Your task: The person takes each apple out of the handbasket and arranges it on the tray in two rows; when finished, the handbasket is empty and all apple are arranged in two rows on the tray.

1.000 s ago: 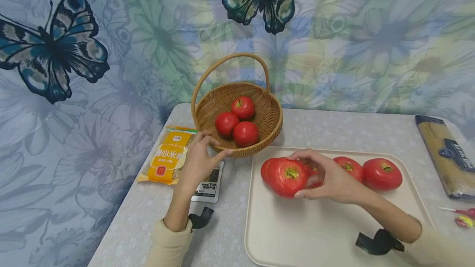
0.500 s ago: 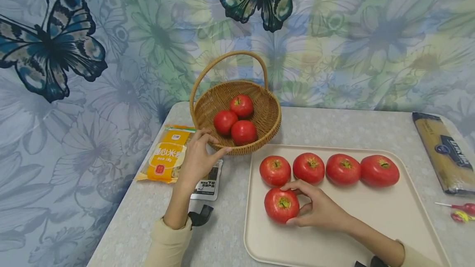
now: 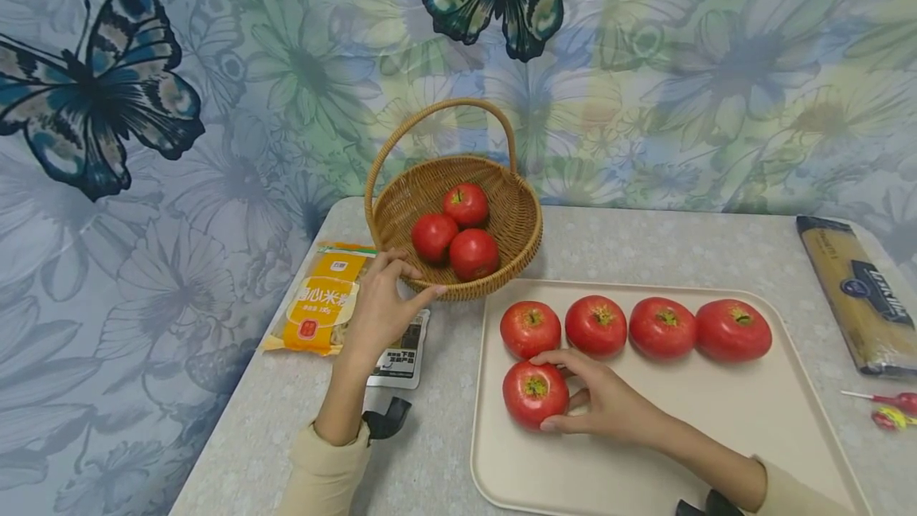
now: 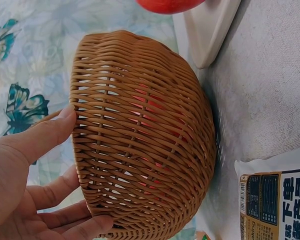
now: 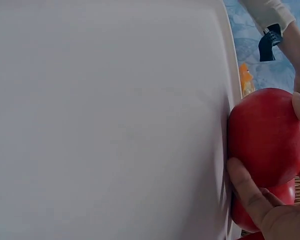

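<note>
My right hand [image 3: 609, 400] grips a red apple [image 3: 533, 395] by its right side, thumb at the front and fingers behind. That apple sits low at the left part of the beige tray [image 3: 645, 460], just in front of a row of several apples [image 3: 596, 326]. In the right wrist view, the held apple [image 5: 265, 135] is by the tray's edge, fingers along its side. With thumb and fingers, my left hand [image 3: 380, 301] holds the near rim of a wicker basket [image 4: 145, 140]. The basket tilts toward me, and three red apples [image 3: 466, 205] lie inside.
Left of the basket lie a yellow food packet [image 3: 325, 301] and a white-and-black packet [image 3: 401, 361]. A spaghetti pack [image 3: 856, 293] rests at the right, with small lollipops [image 3: 891, 412] nearby. A butterfly-print cloth [image 3: 645, 102] hangs behind the table.
My right hand has brought its apple from over the tray's back row down toward me, then slightly left. My left hand stays on the basket rim.
</note>
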`<state>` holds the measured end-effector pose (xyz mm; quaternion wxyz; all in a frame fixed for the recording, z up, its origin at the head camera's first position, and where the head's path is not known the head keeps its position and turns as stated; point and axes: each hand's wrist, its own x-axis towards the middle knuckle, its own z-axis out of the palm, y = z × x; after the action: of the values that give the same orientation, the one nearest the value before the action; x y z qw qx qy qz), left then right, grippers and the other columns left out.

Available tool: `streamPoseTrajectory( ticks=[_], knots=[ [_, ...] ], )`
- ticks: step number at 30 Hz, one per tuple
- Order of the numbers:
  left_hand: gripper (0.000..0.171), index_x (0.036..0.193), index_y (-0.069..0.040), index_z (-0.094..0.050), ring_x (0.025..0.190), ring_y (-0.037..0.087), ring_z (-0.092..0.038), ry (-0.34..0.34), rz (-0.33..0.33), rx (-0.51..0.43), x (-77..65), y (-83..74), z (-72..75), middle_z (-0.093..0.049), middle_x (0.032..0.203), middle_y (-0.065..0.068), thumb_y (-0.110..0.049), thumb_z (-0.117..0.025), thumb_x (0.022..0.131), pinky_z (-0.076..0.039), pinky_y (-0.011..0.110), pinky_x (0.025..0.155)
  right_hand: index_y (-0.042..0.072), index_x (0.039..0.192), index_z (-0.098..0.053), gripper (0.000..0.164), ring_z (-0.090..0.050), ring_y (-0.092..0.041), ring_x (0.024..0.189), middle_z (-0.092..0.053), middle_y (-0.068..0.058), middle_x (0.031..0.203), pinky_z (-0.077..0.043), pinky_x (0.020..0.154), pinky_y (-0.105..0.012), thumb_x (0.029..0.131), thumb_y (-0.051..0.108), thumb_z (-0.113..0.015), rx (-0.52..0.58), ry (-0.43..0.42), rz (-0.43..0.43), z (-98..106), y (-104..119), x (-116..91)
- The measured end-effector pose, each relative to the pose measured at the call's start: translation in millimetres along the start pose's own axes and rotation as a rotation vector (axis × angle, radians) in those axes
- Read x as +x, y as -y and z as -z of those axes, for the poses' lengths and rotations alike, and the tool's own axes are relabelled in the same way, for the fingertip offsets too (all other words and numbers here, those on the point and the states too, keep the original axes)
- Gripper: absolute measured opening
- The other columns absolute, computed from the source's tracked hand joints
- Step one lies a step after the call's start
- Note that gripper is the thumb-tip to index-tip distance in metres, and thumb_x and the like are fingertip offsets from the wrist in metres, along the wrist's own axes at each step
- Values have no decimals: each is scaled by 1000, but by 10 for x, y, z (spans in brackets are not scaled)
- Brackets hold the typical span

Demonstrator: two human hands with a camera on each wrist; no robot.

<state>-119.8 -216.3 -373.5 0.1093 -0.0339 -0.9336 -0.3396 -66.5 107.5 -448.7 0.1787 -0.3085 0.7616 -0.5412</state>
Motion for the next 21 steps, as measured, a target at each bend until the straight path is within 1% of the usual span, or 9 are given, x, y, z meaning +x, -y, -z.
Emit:
streamPoseTrajectory(
  ticks=[2, 5, 7, 8, 11, 12, 15, 19, 21],
  knots=[
    [40, 92, -2, -68, 133, 39, -42, 1, 0, -2, 1, 0, 3, -54, 132, 20, -36, -83, 78, -35, 57, 110, 18, 140, -46, 74, -62, -14, 103, -55, -6, 129, -60, 73, -30, 78, 35, -83, -42, 2, -14, 23, 29, -14],
    [40, 93, -2, -68, 132, 39, -43, 6, 4, -3, 1, 4, 4, -53, 133, 20, -36, -83, 78, -37, 57, 109, 21, 143, -44, 78, -60, -16, 106, -56, -1, 130, -59, 75, -29, 78, 42, -81, -117, -1, -52, 102, 121, -43],
    [41, 93, -1, -68, 132, 39, -43, 7, 2, -3, 1, 3, 6, -53, 133, 20, -37, -82, 78, -37, 57, 108, 21, 142, -46, 76, -61, -17, 105, -58, 1, 125, -58, 75, -28, 78, 45, -80, -168, -16, -53, 189, 207, -37],
    [41, 93, -1, -68, 131, 39, -44, 7, 1, -1, 1, 5, 4, -53, 133, 20, -37, -83, 78, -38, 56, 108, 21, 140, -48, 74, -61, -17, 104, -59, 2, 125, -57, 75, -27, 78, 45, -80, -188, -24, -44, 242, 254, -21],
    [42, 93, -1, -69, 131, 38, -44, 4, -5, 3, 3, 1, 4, -53, 133, 21, -37, -82, 78, -38, 56, 108, 17, 138, -50, 70, -63, -19, 102, -61, -1, 123, -57, 78, -28, 80, 40, -80, -253, -44, 58, 429, 399, 107],
    [42, 93, -1, -68, 131, 38, -44, 3, -7, 5, 4, -1, 4, -53, 133, 21, -38, -82, 78, -38, 55, 108, 17, 138, -50, 69, -63, -19, 103, -61, -2, 123, -58, 79, -29, 80, 38, -80, -275, -53, 97, 495, 446, 177],
    [42, 93, -1, -68, 132, 38, -43, 1, -6, 8, 6, -7, 5, -53, 133, 21, -38, -82, 78, -37, 56, 109, 18, 143, -44, 74, -61, -18, 110, -58, -3, 129, -56, 87, -35, 81, 31, -81, -310, -56, 164, 702, 596, 460],
    [42, 94, -2, -68, 133, 38, -43, 4, 4, 17, 5, -15, 3, -53, 134, 20, -38, -82, 79, -36, 56, 109, 21, 147, -40, 78, -56, -21, 120, -52, -2, 138, -53, 94, -43, 82, 26, -81, -308, 0, 196, 932, 704, 996],
    [42, 94, -2, -68, 132, 38, -43, 11, 9, 22, 2, -22, -3, -53, 134, 20, -38, -82, 79, -37, 56, 109, 21, 145, -43, 73, -54, -21, 118, -50, -2, 139, -52, 91, -45, 83, 27, -80, -325, 39, 214, 1006, 699, 1282]
  ],
)
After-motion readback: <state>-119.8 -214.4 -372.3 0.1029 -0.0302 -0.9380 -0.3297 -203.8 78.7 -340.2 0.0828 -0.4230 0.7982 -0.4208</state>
